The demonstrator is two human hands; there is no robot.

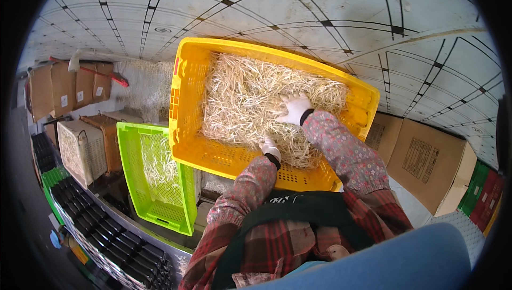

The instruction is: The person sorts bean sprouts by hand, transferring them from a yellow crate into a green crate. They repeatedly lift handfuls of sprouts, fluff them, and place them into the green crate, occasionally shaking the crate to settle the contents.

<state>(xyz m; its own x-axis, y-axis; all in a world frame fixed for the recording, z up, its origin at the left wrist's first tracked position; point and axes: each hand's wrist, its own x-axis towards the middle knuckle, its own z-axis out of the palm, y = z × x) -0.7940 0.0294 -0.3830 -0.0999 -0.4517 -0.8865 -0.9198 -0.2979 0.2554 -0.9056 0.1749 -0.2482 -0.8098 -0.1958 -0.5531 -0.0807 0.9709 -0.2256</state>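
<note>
A large yellow plastic crate (224, 162) sits before me, with a deep layer of pale, thin strands, apparently bean sprouts (248, 90), across much of its floor. My right hand (297, 108), in a white glove, rests on the sprouts right of the middle with its fingers spread. My left hand (270, 146), also gloved, reaches over the near wall. Its fingertips are pushed into the near edge of the pile and partly hidden, so its grip cannot be made out. Perforated crate floor shows along the near side.
A lime-green crate (186, 194) with some sprouts stands against the yellow one's left side. Further left are a white basket (94, 158), cardboard boxes (64, 86), a red-handled tool (120, 79) and black stacked trays (108, 234). A cardboard box (424, 162) is at right. A patterned wall (240, 22) rises behind.
</note>
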